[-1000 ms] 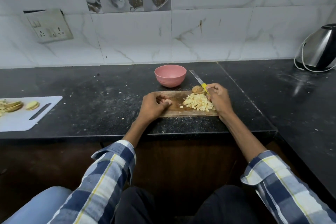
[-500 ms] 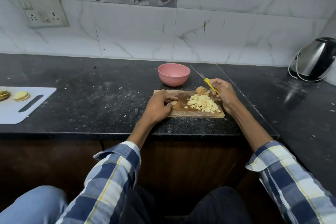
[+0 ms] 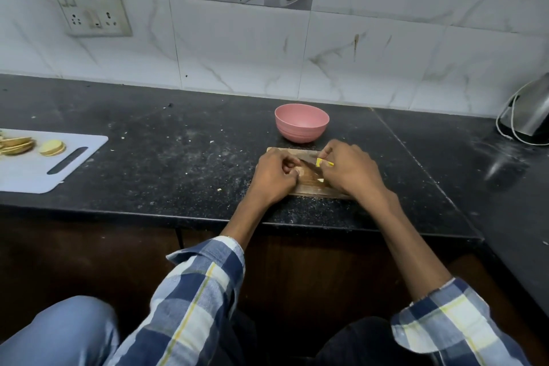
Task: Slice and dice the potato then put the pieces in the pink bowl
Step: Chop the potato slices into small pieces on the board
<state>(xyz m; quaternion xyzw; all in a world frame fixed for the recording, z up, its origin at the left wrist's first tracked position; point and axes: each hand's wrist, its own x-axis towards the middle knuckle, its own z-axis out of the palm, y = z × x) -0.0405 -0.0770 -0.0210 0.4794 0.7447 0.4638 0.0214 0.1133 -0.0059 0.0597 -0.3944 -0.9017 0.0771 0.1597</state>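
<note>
We've swung our right hand [image 3: 350,171], gripping the yellow-handled knife [image 3: 322,162], across the wooden board [image 3: 309,190] w/ blade toward our curled left hand [image 3: 274,177], hiding the diced potato, pink bowl [image 3: 301,125] just behind — prob. regrouping pieces.

Pink bowl [image 3: 301,122]. Black speckled countertop [image 3: 178,163]. Brown wooden cutting board [image 3: 309,187]; knife [image 3: 322,162] with yellow handle. White plastic cutting board [image 3: 35,172] bearing pale yellow potato slices [image 3: 53,148]. Blue, white and yellow plaid shirt sleeves [image 3: 202,291]. White wall tiles [image 3: 371,47], grey marble veining. Silver-and-black kettle [image 3: 531,116].
</note>
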